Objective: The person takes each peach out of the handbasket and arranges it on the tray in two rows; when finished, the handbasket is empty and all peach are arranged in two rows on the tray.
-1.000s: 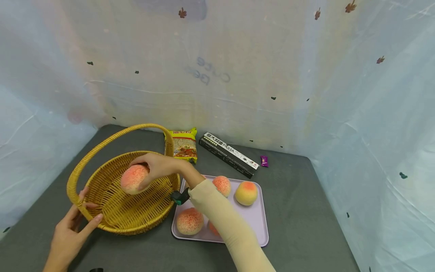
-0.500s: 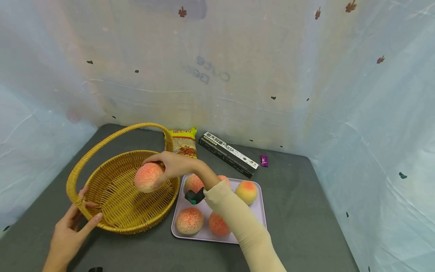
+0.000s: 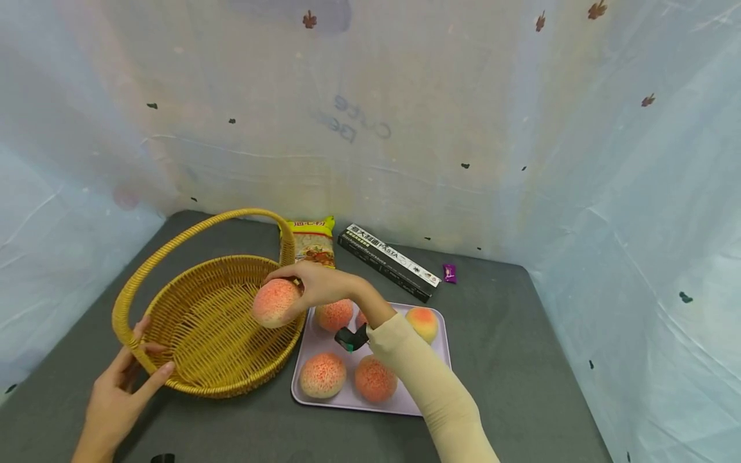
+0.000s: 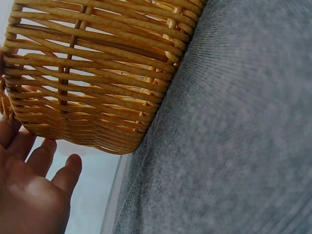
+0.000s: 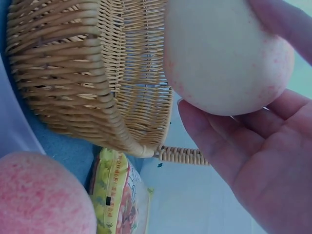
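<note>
A yellow wicker basket (image 3: 214,347) with a tall arched handle stands on the left of the table. My left hand (image 3: 118,399) grips its near-left rim at the foot of the handle, thumb over the edge. Over the basket's right rim, my right hand (image 3: 321,283) holds a pink and cream peach (image 3: 274,303) with thumb and fingers round it. The right wrist view shows the pale underside of that peach (image 5: 224,58), raised beside the basket wall (image 5: 63,73). Inside, the visible basket floor is bare weave.
Right of the basket, a lilac tray (image 3: 442,360) bears several peaches (image 3: 323,375), partly hidden by my right forearm. Behind lie a yellow noodle bag (image 3: 314,243), a black pasta box (image 3: 388,262) and a small purple packet (image 3: 449,273). Pale sheeting surrounds the table.
My right hand has moved right with the peach, from over the basket's middle to its right rim, uncovering more peaches on the tray. My left hand and the basket stay in place.
</note>
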`<state>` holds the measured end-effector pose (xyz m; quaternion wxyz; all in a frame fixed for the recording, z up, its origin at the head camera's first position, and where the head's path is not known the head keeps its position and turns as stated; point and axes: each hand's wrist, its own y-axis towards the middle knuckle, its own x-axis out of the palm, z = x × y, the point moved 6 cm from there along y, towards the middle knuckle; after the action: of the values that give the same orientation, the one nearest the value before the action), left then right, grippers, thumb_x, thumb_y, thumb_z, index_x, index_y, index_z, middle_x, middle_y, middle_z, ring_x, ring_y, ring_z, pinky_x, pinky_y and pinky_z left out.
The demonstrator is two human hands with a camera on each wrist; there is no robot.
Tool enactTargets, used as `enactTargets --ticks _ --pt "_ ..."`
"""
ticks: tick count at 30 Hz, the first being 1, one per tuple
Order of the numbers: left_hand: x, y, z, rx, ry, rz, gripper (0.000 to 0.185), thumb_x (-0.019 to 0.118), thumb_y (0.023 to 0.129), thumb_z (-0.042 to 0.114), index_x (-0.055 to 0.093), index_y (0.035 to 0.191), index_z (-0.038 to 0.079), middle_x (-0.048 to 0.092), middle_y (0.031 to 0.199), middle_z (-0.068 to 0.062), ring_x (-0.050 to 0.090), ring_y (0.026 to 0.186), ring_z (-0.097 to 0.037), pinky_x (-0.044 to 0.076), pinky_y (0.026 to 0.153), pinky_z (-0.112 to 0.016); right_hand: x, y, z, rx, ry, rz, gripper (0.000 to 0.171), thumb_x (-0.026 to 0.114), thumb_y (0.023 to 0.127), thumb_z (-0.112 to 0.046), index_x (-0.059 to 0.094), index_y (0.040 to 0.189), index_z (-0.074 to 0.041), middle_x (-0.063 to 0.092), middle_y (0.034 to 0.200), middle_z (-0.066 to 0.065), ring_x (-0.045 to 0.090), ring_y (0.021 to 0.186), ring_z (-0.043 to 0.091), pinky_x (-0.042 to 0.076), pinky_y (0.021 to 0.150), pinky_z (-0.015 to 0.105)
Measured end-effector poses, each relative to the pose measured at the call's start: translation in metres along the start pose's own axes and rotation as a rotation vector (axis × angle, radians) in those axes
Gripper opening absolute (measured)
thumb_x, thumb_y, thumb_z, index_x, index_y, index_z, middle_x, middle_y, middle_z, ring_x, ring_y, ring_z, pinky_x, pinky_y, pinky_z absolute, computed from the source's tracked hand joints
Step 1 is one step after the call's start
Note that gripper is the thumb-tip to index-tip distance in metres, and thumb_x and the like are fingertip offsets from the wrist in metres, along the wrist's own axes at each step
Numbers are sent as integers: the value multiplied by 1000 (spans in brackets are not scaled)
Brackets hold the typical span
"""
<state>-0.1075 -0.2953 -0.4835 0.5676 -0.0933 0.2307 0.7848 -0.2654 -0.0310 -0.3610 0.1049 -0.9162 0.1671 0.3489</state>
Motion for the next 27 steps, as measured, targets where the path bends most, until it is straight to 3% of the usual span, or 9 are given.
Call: enactTargets --ticks 17,27 --pt "0 0 0 23 0 9 81 69 93 1 29 159 26 58 114 10 47 112 11 35 89 -2 -3 -42 17 43 100 57 69 84 79 -12 54 141 -5 59 134 6 58 109 7 50 95 26" --pt "0 0 1 23 -1 15 81 69 93 0 29 159 25 57 115 12 47 113 10 35 90 -2 -3 -77 32 73 86 128 70 84 79 -17 55 141 -10 60 132 0 58 113 7 46 102 31"
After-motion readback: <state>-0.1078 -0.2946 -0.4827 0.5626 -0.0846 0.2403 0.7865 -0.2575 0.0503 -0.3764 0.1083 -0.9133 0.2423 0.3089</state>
